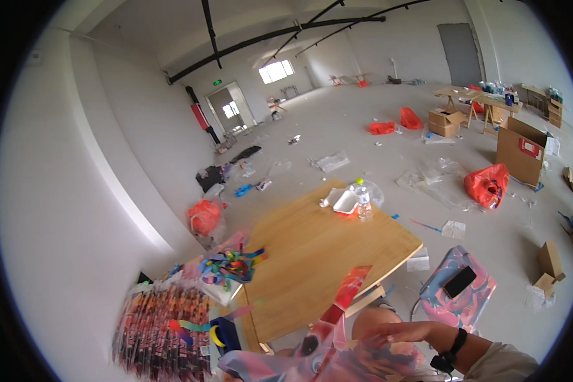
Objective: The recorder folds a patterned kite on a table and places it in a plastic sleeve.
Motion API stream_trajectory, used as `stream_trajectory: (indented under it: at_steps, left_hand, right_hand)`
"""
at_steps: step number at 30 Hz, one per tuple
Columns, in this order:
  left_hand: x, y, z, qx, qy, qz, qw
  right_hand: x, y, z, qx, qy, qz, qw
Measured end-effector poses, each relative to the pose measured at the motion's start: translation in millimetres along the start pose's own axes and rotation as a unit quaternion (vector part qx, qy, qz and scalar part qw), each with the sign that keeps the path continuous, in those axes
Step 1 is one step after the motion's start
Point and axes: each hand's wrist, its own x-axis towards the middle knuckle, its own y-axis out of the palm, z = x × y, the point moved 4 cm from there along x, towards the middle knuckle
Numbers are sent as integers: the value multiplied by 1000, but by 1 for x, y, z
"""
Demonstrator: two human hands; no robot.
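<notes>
A thin, colourful printed sheet in pink, red and grey lies across my lap at the lower edge, with an eye-like dark round mark on it. A narrow red strip of it reaches up over the table's near edge. My right hand is over the sheet's right part, slightly blurred, its fingers stretched out and holding nothing I can see. Whether it touches the sheet I cannot tell. A black band sits on that wrist. My left hand is not in view. Near the sheet's left end lies a yellow tape roll by a dark blue object.
The wooden table carries a white tray, a plastic bottle and rainbow ribbons. Many packed printed pieces stand at left. A phone lies on a patterned stool. Red bags and cartons litter the floor.
</notes>
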Motion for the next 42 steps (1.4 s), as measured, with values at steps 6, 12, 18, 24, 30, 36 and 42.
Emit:
stream_trajectory:
  at_steps: [6, 12, 18, 24, 30, 36, 42]
  left_hand:
    - [-41, -46, -19, -33, -37, 67, 997]
    - [-139, -136, -14, -144, -89, 226, 959]
    - [-154, -135, -63, 57, -106, -247, 962]
    - [-60, -162, -62, 393, -305, -88, 863]
    - [32, -218, 15, 413, -253, 17, 875]
    - [118, -283, 100, 543, -262, 94, 792]
    - [195, -297, 153, 647, -108, 83, 750]
  right_hand:
    - [62, 16, -19, -178, -23, -48, 983]
    - [88, 66, 11, 167, -161, 56, 971]
    - [72, 38, -20, 133, -239, 31, 961]
    - [16, 6, -23, 183, -140, -330, 915]
    - [21, -1, 9, 93, -89, -508, 852]
    - [18, -44, 9, -13, 37, -555, 831]
    - [60, -90, 3, 188, -61, -526, 827]
